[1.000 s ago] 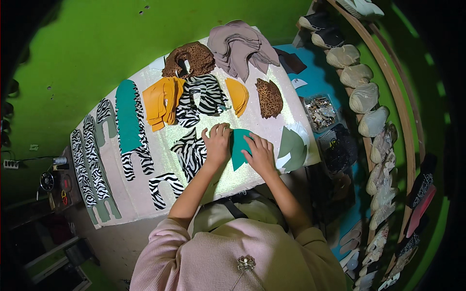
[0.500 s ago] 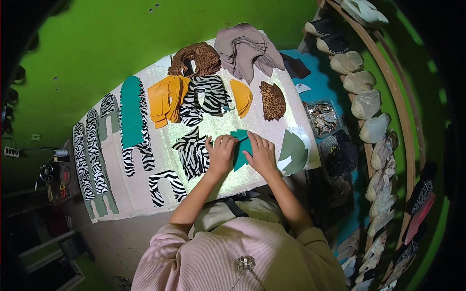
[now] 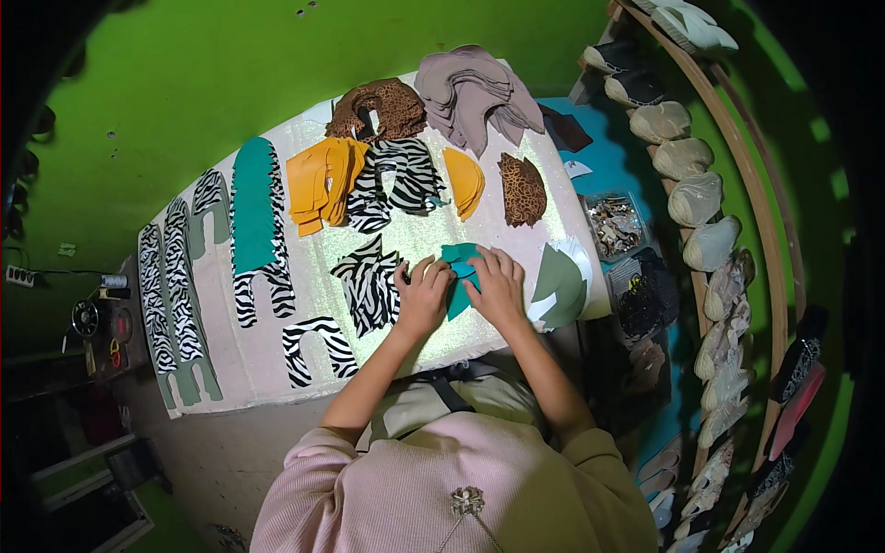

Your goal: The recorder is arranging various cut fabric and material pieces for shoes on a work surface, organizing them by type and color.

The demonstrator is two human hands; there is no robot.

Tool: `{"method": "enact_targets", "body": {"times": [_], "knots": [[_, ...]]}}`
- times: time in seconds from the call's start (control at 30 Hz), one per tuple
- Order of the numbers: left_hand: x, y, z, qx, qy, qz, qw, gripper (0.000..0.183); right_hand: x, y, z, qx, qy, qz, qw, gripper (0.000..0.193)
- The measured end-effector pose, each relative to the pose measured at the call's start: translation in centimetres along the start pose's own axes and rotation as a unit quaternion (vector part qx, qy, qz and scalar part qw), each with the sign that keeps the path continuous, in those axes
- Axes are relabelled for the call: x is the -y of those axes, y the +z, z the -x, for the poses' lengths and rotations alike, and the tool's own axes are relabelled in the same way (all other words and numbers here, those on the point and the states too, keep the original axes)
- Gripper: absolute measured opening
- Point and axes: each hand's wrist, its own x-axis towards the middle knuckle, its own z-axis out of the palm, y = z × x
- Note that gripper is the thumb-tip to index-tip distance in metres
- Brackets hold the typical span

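Teal cut material pieces [image 3: 458, 293] lie between my hands near the front of the table. My left hand [image 3: 422, 297] grips their left side with bent fingers. My right hand [image 3: 498, 290] holds the right side, its fingers curled over the upper edge. Between my fingertips, part of the teal material is lifted and folded; how many layers each hand holds is hidden. Left of my left hand is a heap of zebra-print pieces [image 3: 367, 286]. Olive-green pieces [image 3: 560, 288] lie right of my right hand.
Across the cloth-covered table [image 3: 516, 341] are yellow pieces [image 3: 318, 184], leopard-print pieces [image 3: 523, 189], mauve pieces [image 3: 475, 92] and a long teal strip [image 3: 253, 207]. A bin of small scraps [image 3: 616, 226] stands beside the table. Wrapped shoe forms [image 3: 693, 198] line a wooden rack at right.
My fingers have shifted on the teal pieces, and the material between them is now lifted and folded. The view has tilted slightly; the other pieces remain in place.
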Motion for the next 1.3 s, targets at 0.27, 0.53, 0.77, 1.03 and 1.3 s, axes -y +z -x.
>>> {"method": "enact_targets", "body": {"times": [0.27, 0.53, 0.77, 1.03, 1.3], "knots": [[1.1, 0.5, 0.2, 0.024, -0.005, 0.015, 1.0, 0.033, -0.7, 2.0, 0.0, -0.049, -0.056, -0.024, 0.997, 0.026], [0.8, -0.4, 0.0, 0.077, -0.063, -0.015, 0.995, 0.056, -1.8, 1.4, -1.1, -0.061, -0.144, -0.048, 0.986, 0.023], [0.3, -0.3, 0.2, 0.089, -0.061, -0.028, 0.994, 0.065, -2.0, 1.3, 0.5, -0.06, -0.153, -0.043, 0.986, 0.025], [0.6, -0.3, -0.5, 0.137, -0.027, -0.051, 0.989, 0.075, -2.6, 0.7, 2.4, -0.053, -0.128, -0.043, 0.989, 0.022], [1.0, 0.0, -0.6, 0.154, -0.001, -0.047, 0.987, 0.08, -2.8, 0.1, 3.5, -0.051, -0.113, -0.052, 0.991, 0.021]]}}
